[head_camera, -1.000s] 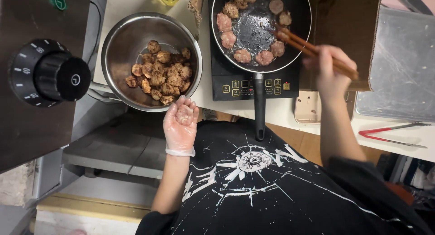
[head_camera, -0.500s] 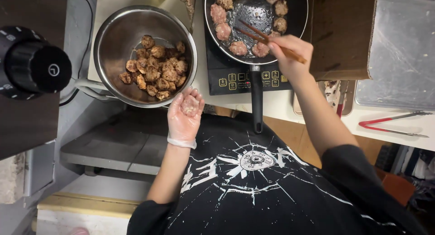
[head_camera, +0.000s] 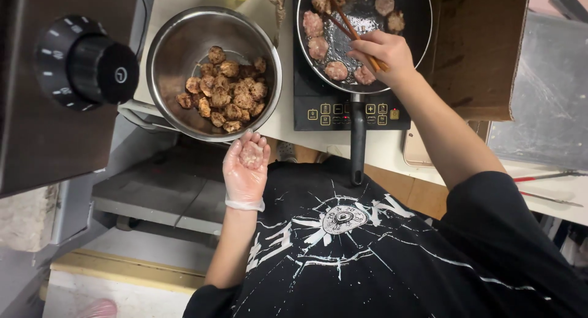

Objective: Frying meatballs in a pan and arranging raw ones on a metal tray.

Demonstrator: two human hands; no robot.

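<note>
Your gloved left hand [head_camera: 246, 166] is lying open, cupping a raw meat patty [head_camera: 250, 155]; your right hand [head_camera: 380, 53] is gripping wooden chopsticks [head_camera: 345, 22], tips among patties [head_camera: 317, 47] in the frying pan [head_camera: 422, 24].

Single head-worn view, looking steeply down from above the person's own chest

Close range; the counter runs across the top of the frame, bearing the round steel bowl [head_camera: 160, 79] of browned pieces and the black frying pan [head_camera: 416, 36] on a black induction hob [head_camera: 312, 103]; the black printed shirt [head_camera: 367, 244] fills the lower half; no second view
</note>
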